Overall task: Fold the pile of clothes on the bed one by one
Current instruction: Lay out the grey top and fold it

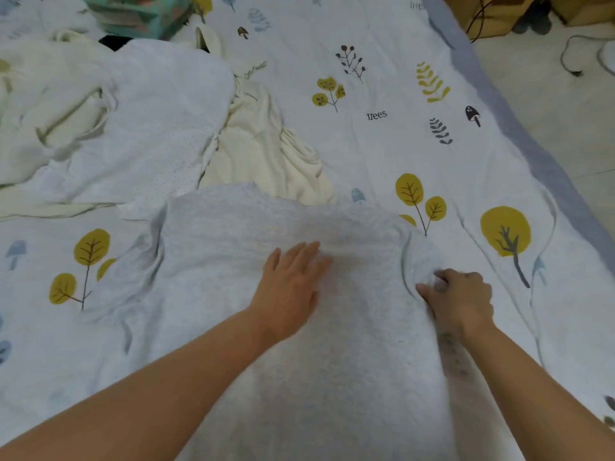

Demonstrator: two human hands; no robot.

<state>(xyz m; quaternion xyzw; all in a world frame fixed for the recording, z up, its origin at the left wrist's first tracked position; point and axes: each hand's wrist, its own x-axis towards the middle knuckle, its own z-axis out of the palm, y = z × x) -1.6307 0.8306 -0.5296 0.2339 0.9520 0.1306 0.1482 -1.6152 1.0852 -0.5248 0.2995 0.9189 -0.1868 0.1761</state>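
Head view, as I read it from my remote station: the light grey garment (299,377) lies spread flat on the bed sheet (382,144), filling the lower middle of the frame. I use this garment as the landmark for all positions below.

Left hand (293,287): I see it resting palm-down on the middle of the garment. The fingers are straight and close together, pointing away from me, with the thumb set slightly apart. The fabric lies directly beneath the fingers; none of it is gathered between them.

Right hand (461,301): I see it at the garment's right edge. The fingers are curled and clamped on a bunched fold of the grey fabric, which sits between the thumb and the knuckles. Creases run from this grip toward the garment's upper right corner.

Other items, relative to the garment: a cream garment (273,151) lies crumpled just beyond its far edge, touching it. A white garment (143,121) lies beyond its far left corner. A teal patterned cloth (139,15) lies well beyond, at the top left. A cable (569,61) lies on the floor, far to the upper right.
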